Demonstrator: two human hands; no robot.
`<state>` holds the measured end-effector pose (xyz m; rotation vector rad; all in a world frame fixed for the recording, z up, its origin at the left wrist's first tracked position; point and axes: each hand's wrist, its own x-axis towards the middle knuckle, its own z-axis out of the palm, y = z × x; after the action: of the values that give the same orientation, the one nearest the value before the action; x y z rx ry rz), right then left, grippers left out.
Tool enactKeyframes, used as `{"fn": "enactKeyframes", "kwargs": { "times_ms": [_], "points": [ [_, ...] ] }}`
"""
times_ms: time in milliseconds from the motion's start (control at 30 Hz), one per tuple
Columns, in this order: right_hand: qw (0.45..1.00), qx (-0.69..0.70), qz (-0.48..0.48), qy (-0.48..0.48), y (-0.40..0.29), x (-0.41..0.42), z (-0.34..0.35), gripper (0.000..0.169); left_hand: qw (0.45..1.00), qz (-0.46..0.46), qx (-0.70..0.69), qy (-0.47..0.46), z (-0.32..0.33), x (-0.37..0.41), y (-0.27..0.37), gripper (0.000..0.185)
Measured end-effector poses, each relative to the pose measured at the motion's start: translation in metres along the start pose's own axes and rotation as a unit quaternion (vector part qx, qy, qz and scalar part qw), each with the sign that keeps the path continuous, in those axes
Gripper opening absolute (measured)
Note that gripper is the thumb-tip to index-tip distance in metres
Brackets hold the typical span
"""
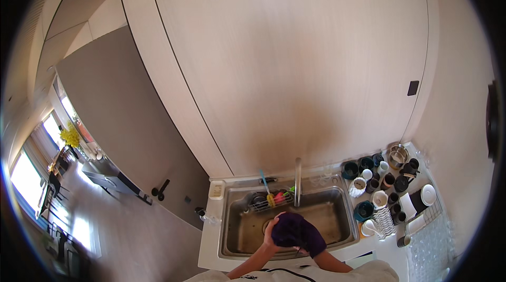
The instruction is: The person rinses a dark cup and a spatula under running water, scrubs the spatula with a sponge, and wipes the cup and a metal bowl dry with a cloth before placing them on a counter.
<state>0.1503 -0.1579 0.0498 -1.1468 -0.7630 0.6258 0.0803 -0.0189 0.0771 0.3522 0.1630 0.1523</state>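
Note:
A dark purple cloth (pixel 298 232) is bunched up over the near part of the stainless steel sink (pixel 332 207). My left hand (pixel 270 231) grips it from the left side, with the thumb and fingers around its edge. On the other side, my right forearm (pixel 331 262) reaches up into the cloth, which drapes over the wrist. The right hand itself is mostly hidden, so its grip does not show. Whether anything lies inside the cloth cannot be seen. Behind the cloth stands the metal faucet (pixel 298 183), its spout over the basin.
At the sink's back hangs a wire caddy (pixel 259 205) with a blue-handled brush (pixel 267 187) and sponges. Crowding the right counter are several cups, a steel pot (pixel 398 156), a striped cloth (pixel 384 222) and a wire rack (pixel 434 214). Bubble wrap (pixel 431 248) covers the near right.

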Motion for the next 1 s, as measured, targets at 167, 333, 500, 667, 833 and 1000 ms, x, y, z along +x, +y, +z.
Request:
{"fn": "enactKeyframes", "kwargs": {
  "times_ms": [167, 333, 500, 667, 833, 1000],
  "points": [
    [0.996, -0.079, 0.031, 0.009, -0.028, 0.016, 0.003, 0.034, 0.994, 0.035, 0.066, 0.078, -0.017, 0.005, -0.012, 0.041],
    [0.888, 0.369, 0.234, 0.144, 0.006, 0.021, -0.015, 0.028, 0.975, 0.073, 0.167, 0.127, -0.008, 0.018, -0.024, 0.038],
    [0.972, 0.14, 0.189, -0.004, 0.032, 0.009, -0.043, 0.029, 0.943, 0.092, 0.271, 0.169, -0.03, 0.015, -0.03, 0.034],
    [0.992, 0.005, 0.106, -0.061, 0.052, -0.002, -0.049, 0.031, 0.938, 0.05, 0.293, 0.176, -0.062, 0.019, -0.03, 0.032],
    [0.998, -0.054, -0.01, -0.013, 0.075, -0.011, -0.032, 0.033, 0.914, 0.109, 0.358, 0.154, -0.032, 0.008, -0.042, 0.028],
    [0.988, -0.147, -0.049, 0.026, 0.06, -0.008, -0.013, 0.035, 0.925, 0.173, 0.323, 0.105, -0.024, 0.002, -0.05, 0.022]
  ]
}}
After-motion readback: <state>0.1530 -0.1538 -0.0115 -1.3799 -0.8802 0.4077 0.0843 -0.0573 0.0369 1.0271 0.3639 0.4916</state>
